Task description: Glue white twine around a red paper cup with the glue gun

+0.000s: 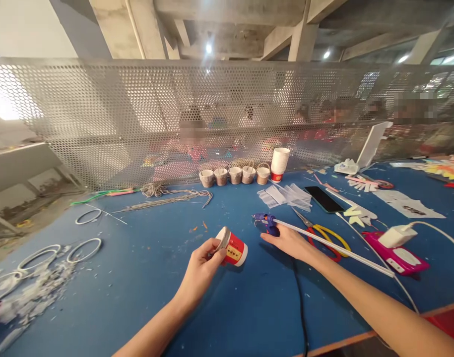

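My left hand (204,260) is closed on a red and white paper cup (236,249), tilted on its side above the blue table. A greyish band shows near the cup's rim by my fingers; I cannot make out its kind. To the right, my right hand (286,241) grips a blue glue gun (266,222), its nozzle pointing left toward the cup. A long white glue stick (334,246) juts from the gun's back over my wrist. The fingers around the gun's handle are partly hidden.
Several small cord-handled buckets (234,175) line the back beside stacked paper cups (280,163). Clear strips (286,195), a phone (324,199), scissors-like pliers (325,233) and a pink power strip (401,255) lie right. White rings (84,250) and scraps lie left; a perforated screen (137,119) stands behind.
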Available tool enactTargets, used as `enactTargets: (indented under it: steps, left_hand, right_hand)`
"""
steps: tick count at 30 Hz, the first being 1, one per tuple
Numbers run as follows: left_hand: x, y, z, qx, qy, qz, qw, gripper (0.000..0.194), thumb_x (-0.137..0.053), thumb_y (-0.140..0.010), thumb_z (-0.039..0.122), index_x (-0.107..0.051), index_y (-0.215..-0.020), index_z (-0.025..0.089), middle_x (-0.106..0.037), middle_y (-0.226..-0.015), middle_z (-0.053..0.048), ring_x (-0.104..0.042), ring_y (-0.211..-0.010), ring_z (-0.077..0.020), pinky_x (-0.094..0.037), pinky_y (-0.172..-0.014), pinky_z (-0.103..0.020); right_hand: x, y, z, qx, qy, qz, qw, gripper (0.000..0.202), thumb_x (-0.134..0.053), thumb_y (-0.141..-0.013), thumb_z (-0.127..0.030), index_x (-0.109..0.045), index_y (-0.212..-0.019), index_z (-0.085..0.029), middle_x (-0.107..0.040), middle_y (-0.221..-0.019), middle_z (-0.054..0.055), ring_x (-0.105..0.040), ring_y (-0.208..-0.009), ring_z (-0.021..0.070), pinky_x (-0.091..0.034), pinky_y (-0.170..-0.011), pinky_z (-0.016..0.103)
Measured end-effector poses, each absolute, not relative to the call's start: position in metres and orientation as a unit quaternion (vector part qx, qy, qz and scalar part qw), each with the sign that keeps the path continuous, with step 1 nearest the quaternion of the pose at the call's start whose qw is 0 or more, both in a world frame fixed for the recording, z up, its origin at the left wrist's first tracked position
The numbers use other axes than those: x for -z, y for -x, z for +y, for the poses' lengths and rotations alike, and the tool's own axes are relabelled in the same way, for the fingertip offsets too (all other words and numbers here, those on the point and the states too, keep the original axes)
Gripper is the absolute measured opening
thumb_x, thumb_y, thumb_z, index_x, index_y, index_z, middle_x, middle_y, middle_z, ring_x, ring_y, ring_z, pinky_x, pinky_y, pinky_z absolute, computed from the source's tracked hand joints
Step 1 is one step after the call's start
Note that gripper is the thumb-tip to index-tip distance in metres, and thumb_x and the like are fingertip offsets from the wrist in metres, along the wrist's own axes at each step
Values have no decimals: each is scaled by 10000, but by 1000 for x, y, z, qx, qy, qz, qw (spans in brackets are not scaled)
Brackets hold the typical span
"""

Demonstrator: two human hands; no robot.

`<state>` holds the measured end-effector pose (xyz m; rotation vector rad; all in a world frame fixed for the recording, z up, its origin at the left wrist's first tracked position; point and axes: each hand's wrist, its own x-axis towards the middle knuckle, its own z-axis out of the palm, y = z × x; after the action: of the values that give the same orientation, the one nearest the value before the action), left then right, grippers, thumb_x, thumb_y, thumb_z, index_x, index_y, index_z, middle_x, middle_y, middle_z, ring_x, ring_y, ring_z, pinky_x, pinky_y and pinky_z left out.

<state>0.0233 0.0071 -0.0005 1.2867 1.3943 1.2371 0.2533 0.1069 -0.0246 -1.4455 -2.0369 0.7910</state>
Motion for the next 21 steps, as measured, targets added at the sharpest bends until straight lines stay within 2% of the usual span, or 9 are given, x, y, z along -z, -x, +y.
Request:
enactTargets:
  steps: [4,6,9,12,15,18,21]
  left_hand:
    - [2,-22,7,-496,-516,557,421,136,-584,-721,290,-607,-706,157,-582,-663,10,-510,-637,-138,-404,-610,-234]
    - [5,-20,9,-490,-515,563,422,147,-590,-723,301,-602,-707,156,-574,-660,12,-504,-633,-136,-398,-596,-228]
    - [9,-19,11,-481,-512,573,422,194,-591,-740,344,-594,-699,155,-570,-649,6,-503,-632,-141,-402,-596,-233]
    - [12,-18,11,-467,-535,575,406,212,-577,-764,358,-604,-713,155,-586,-677,-7,-510,-651,-149,-408,-601,-235]
    - [11,-18,9,-452,-569,583,364,206,-566,-781,342,-610,-693,161,-580,-686,-12,-503,-658,-150,-409,-594,-229]
    - [10,-19,8,-447,-588,590,327,210,-553,-790,324,-588,-650,172,-555,-659,-5,-489,-642,-145,-407,-586,-223]
    - [9,-21,7,-438,-602,589,315,204,-543,-796,312,-578,-647,177,-552,-662,-3,-489,-643,-143,-409,-595,-223]
  right_hand:
    - [34,-238,117,-312,546,-725,282,274,-540,-736,-402,-644,-829,-166,-637,-687,31,-608,-680,226,-469,-625,312]
    - [34,-239,112,-327,549,-711,293,306,-498,-761,-414,-650,-835,-160,-645,-675,35,-616,-661,217,-472,-581,297]
    - [25,-246,95,-423,511,-671,331,339,-490,-799,-433,-648,-911,-155,-668,-723,43,-636,-675,197,-496,-607,285]
    - [10,-252,72,-509,433,-668,327,315,-500,-850,-453,-626,-853,-165,-560,-568,-14,-568,-571,147,-483,-619,275]
    - [0,-252,56,-511,422,-696,277,370,-507,-855,-518,-594,-734,-179,-432,-502,-46,-468,-489,114,-442,-528,247]
    - [-2,-249,50,-502,402,-723,252,378,-502,-857,-534,-596,-732,-189,-463,-539,-35,-450,-468,100,-421,-469,224]
    - [5,-250,49,-471,410,-736,261,373,-497,-863,-530,-634,-745,-204,-516,-546,-20,-500,-471,113,-435,-442,216]
